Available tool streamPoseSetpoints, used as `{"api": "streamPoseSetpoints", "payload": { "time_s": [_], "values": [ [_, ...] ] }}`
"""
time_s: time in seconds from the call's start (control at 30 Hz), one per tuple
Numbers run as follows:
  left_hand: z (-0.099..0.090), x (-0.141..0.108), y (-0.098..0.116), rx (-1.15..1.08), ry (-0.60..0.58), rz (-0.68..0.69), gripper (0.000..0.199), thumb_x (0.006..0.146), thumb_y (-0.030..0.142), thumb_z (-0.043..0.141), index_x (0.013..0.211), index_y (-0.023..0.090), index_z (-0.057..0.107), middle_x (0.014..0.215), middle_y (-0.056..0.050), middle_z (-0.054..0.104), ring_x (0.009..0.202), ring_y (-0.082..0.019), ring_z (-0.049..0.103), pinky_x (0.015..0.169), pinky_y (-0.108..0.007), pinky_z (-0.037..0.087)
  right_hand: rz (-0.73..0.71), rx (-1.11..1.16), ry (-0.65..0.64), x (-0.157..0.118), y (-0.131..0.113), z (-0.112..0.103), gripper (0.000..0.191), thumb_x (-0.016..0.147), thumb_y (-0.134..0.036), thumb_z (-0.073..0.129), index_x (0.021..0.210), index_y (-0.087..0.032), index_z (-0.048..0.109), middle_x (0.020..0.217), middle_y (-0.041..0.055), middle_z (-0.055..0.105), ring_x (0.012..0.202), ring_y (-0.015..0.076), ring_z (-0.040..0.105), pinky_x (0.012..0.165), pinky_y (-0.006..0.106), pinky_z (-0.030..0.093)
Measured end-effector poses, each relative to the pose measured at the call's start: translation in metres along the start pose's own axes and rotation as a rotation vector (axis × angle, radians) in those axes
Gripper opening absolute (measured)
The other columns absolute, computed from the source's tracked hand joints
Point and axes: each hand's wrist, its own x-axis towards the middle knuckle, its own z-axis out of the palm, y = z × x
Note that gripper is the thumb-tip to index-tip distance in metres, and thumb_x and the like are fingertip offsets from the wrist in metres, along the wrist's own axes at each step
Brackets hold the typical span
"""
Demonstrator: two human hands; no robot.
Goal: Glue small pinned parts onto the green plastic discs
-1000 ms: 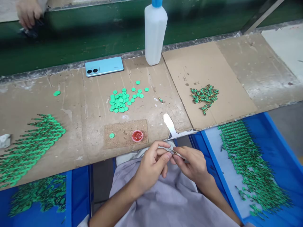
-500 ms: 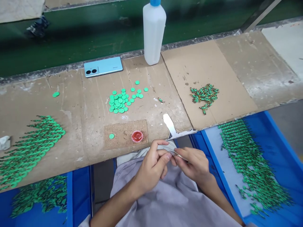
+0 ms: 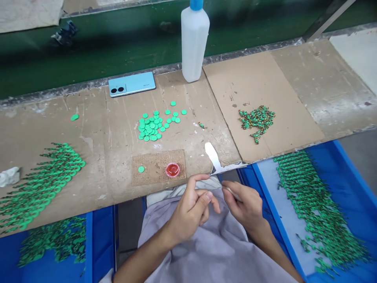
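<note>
Above my lap, my left hand (image 3: 191,206) has its thumb pressed to the curled fingers, with the index finger stretched forward; whatever it may pinch is hidden or too small to name. Just to its right, my right hand (image 3: 246,202) is closed round a thin pale stick-like tool (image 3: 234,193), most of it covered by the fingers. A gap separates the two hands. On the table edge ahead lie a small cardboard piece (image 3: 153,177), a shallow cup of red paint (image 3: 172,169) and one green disc (image 3: 141,169).
Loose green discs (image 3: 151,127) lie mid-table. Small green-and-brown pieces (image 3: 257,120) are heaped at right. Rows of assembled green pieces (image 3: 50,181) cover the left. A phone (image 3: 132,84) and a white bottle (image 3: 194,47) stand behind. Blue trays (image 3: 350,188) flank my lap.
My hands have come apart: the right one has drawn back to the right with the stick-like tool. The left hand's fingers have opened slightly. The view has shifted a little.
</note>
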Motion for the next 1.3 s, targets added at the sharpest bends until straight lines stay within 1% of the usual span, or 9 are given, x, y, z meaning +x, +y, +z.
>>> {"api": "streamPoseSetpoints", "payload": {
  "time_s": [0.07,0.23,0.4,0.47,0.6,0.77,0.97,1.13,1.3],
  "values": [
    [0.0001,0.0003,-0.0019,-0.001,0.003,0.012,0.049,0.104,0.058,0.059,0.131,0.021,0.04,0.077,0.003,0.068,0.04,-0.004,0.035,0.041,-0.02,0.026,-0.037,0.041,-0.031,-0.0002,0.0,-0.0004,0.011,0.109,-0.017,0.057,0.11,-0.018,0.067,0.069,-0.0003,0.07,0.053,0.0146,0.066,0.054,0.026,0.051],
    [-0.0004,0.0026,-0.0045,0.039,0.016,0.02,0.046,0.106,0.055,0.057,0.132,0.02,0.04,0.08,0.002,0.069,0.041,-0.004,0.035,0.042,-0.02,0.027,0.071,-0.022,-0.018,-0.0004,0.0002,-0.0016,0.01,0.105,-0.016,0.061,0.109,-0.02,0.069,0.077,0.0019,0.077,0.057,0.0152,0.072,0.054,0.025,0.054],
    [0.0003,0.003,-0.0049,0.099,0.073,0.028,0.047,0.103,0.054,0.063,0.131,0.022,0.042,0.085,0.002,0.068,0.043,-0.004,0.041,0.043,-0.02,0.031,0.021,0.037,-0.069,-0.0021,0.0024,-0.0009,0.011,0.104,-0.015,0.061,0.108,-0.02,0.07,0.073,0.0016,0.075,0.055,0.0153,0.071,0.053,0.025,0.053],
    [0.0002,0.0027,-0.0047,0.069,0.061,0.017,0.047,0.103,0.056,0.064,0.128,0.022,0.043,0.084,0.002,0.069,0.041,-0.004,0.04,0.043,-0.02,0.03,0.055,-0.016,-0.051,-0.003,0.0045,0.0007,0.01,0.104,-0.014,0.062,0.109,-0.019,0.07,0.076,0.0024,0.076,0.056,0.0155,0.072,0.053,0.025,0.053],
    [-0.001,0.0032,-0.0047,0.014,0.034,0.007,0.047,0.103,0.06,0.06,0.126,0.022,0.044,0.079,0.002,0.071,0.038,-0.004,0.038,0.04,-0.02,0.028,-0.016,0.038,-0.032,-0.0032,0.0074,0.0048,0.014,0.105,-0.015,0.06,0.111,-0.021,0.071,0.07,0.0005,0.073,0.054,0.0161,0.07,0.054,0.025,0.055],
    [-0.0013,0.0037,-0.0049,0.013,0.029,0.012,0.047,0.104,0.059,0.059,0.127,0.021,0.043,0.076,0.003,0.07,0.039,-0.004,0.036,0.041,-0.02,0.026,0.146,-0.033,0.005,-0.0012,0.0069,0.0045,0.012,0.106,-0.017,0.06,0.111,-0.021,0.07,0.082,0.0032,0.079,0.063,0.0172,0.076,0.059,0.025,0.059],
    [-0.0016,0.0049,-0.005,0.029,0.047,0.022,0.049,0.101,0.058,0.064,0.125,0.02,0.044,0.078,0.003,0.066,0.042,-0.004,0.039,0.042,-0.02,0.027,-0.016,0.098,-0.058,-0.0014,0.004,0.0022,0.012,0.106,-0.018,0.059,0.11,-0.021,0.07,0.07,-0.0001,0.072,0.052,0.0153,0.068,0.051,0.025,0.053],
    [-0.0032,0.0035,-0.0067,-0.038,0.007,0.018,0.043,0.103,0.057,0.062,0.12,0.021,0.045,0.077,0.003,0.069,0.039,-0.004,0.037,0.041,-0.019,0.025,0.078,-0.052,-0.021,-0.0027,0.0076,0.0073,0.014,0.105,-0.015,0.062,0.114,-0.02,0.071,0.079,0.0026,0.077,0.059,0.016,0.072,0.056,0.025,0.056],
    [-0.003,0.0051,-0.0087,-0.115,-0.027,0.003,0.042,0.102,0.057,0.063,0.118,0.021,0.048,0.076,0.001,0.073,0.038,-0.004,0.039,0.04,-0.018,0.026,0.044,0.05,0.012,-0.0021,0.0067,0.0044,0.019,0.108,-0.021,0.053,0.117,-0.021,0.07,0.079,0.0038,0.078,0.059,0.0179,0.073,0.053,0.027,0.057]
  ]
}}
